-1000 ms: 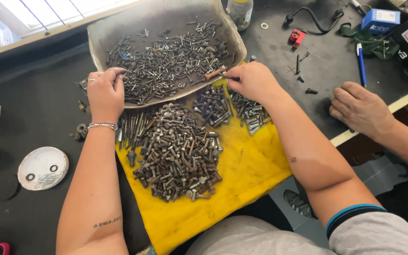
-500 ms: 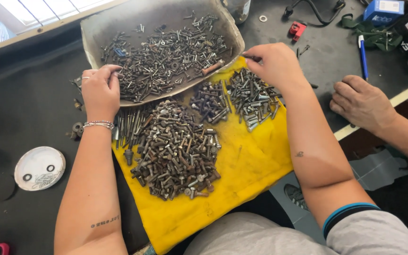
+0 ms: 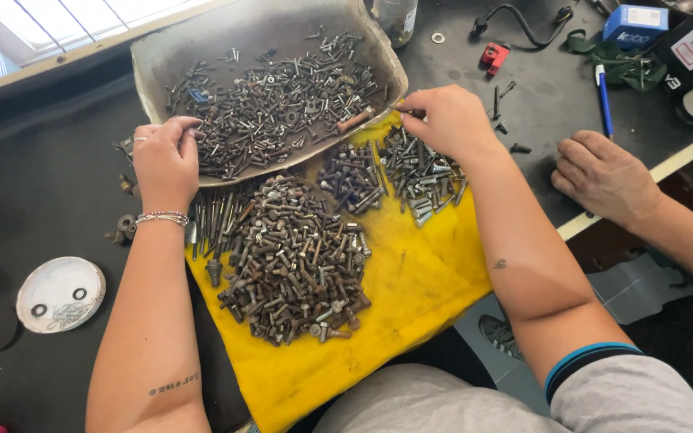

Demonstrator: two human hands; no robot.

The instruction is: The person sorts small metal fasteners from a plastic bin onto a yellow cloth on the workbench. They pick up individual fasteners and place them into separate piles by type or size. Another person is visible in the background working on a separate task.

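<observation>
Tray point(image 3: 154, 88) behind cloth point(image 3: 411, 289) — bolt piles point(image 3: 294, 256) on cloth.

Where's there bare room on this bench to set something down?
Bare yellow cloth lies right of the big bolt pile, below the smaller pile. Dark bench is open left of the left hand. The tray is crowded with hardware.

Workshop, bolt piles point(image 3: 294, 261), dark workbench point(image 3: 42, 200)
</observation>
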